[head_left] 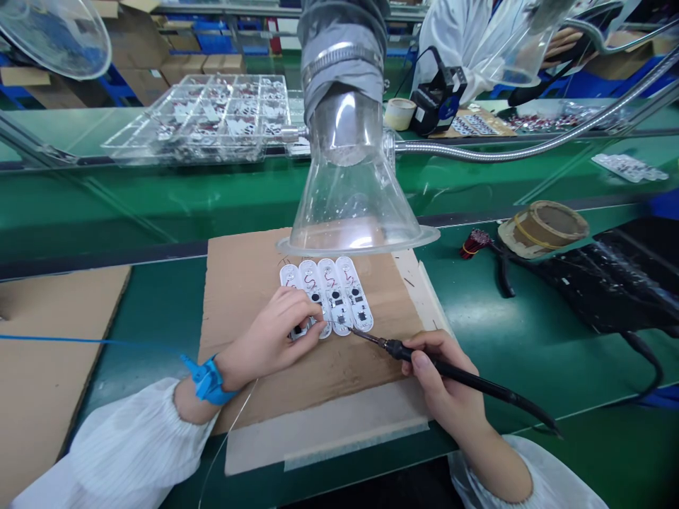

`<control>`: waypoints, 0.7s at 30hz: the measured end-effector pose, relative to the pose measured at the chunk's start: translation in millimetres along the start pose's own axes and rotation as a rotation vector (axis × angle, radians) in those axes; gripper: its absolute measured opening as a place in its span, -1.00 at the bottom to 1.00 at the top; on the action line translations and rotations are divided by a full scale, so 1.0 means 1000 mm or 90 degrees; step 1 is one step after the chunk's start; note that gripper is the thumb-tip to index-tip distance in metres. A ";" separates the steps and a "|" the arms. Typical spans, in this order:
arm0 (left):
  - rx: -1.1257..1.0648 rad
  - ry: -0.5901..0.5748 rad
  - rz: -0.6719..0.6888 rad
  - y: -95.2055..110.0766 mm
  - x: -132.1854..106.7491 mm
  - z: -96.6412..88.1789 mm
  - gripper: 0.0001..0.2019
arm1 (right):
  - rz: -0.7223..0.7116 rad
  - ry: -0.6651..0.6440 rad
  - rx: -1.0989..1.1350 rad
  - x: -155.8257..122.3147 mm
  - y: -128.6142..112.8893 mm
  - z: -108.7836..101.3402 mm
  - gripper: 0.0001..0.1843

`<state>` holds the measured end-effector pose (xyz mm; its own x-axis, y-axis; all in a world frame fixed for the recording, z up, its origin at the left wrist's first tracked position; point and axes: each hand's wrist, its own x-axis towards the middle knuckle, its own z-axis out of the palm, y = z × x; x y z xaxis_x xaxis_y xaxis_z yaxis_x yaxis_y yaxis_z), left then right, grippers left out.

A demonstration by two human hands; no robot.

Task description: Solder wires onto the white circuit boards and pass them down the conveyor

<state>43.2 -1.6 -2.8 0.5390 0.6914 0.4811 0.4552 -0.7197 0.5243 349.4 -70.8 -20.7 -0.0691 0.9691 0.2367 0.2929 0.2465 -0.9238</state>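
Several white oval circuit boards, each with red wires and dark chips, lie side by side on a piece of cardboard. My right hand is closed round the handle of a soldering iron, whose tip meets the lower end of the boards. Pinched in my left hand is thin solder wire, trailing down from under the palm; its end reaches toward the iron's tip. That hand covers part of the leftmost boards. A blue wrist strap is round my left wrist.
A clear fume hood hangs just above the boards. To the right are a tape roll, a bundle of red wires and a black plastic-covered item. Behind stands a divided clear tray. A co-worker is across the bench.
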 end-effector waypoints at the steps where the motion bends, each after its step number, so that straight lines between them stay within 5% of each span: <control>1: -0.001 -0.002 0.000 0.000 0.000 0.000 -0.90 | 0.001 0.006 0.005 0.000 0.000 0.000 -0.91; 21: 0.012 -0.019 -0.005 0.003 -0.001 -0.001 -0.91 | 0.011 -0.030 -0.025 -0.003 0.006 -0.001 -0.89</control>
<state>42.8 -4.2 -1.1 0.5560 0.6954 0.4553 0.4734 -0.7151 0.5143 352.5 -72.4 -26.1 -0.1086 0.9726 0.2054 0.3319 0.2303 -0.9148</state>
